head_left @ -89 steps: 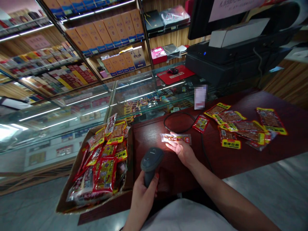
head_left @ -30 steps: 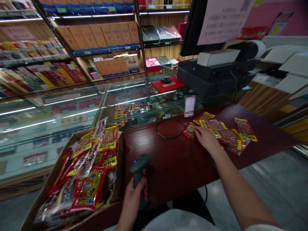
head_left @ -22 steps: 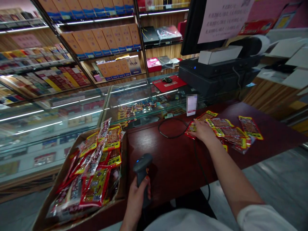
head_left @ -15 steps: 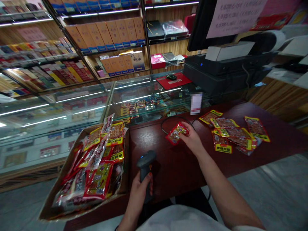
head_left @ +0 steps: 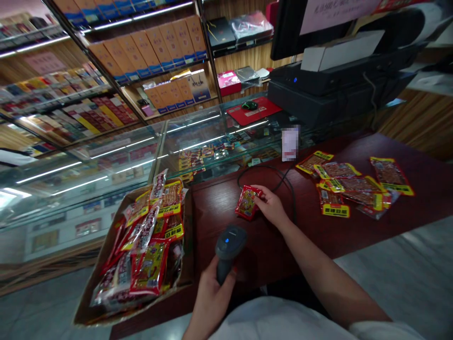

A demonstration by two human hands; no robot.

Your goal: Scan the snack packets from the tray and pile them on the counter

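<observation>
My left hand [head_left: 214,293] is wrapped round the handle of a dark grey barcode scanner [head_left: 230,241], whose head shows a small blue light. Between the thumb and fingers of my right hand [head_left: 271,205] is a small red and gold snack packet [head_left: 247,202], pinched at its right edge above the dark wooden table [head_left: 208,208]. The packet is just beyond the scanner's head. Left of the scanner stands an open cardboard box [head_left: 189,264] filled with red and yellow snack packets [head_left: 150,264]. To the right, several similar packets [head_left: 354,184] lie in a loose pile.
A black cable [head_left: 293,198] loops across the table. Behind is a glass display case [head_left: 198,125] with a red mouse pad [head_left: 265,113] and a mouse [head_left: 249,105]. A monitor [head_left: 286,33] and a black machine [head_left: 318,101] stand at the back right.
My right hand has moved slightly left with the packet, which is turned more upright. The scanner in my left hand has shifted right and its head has turned. The view has shifted a little.
</observation>
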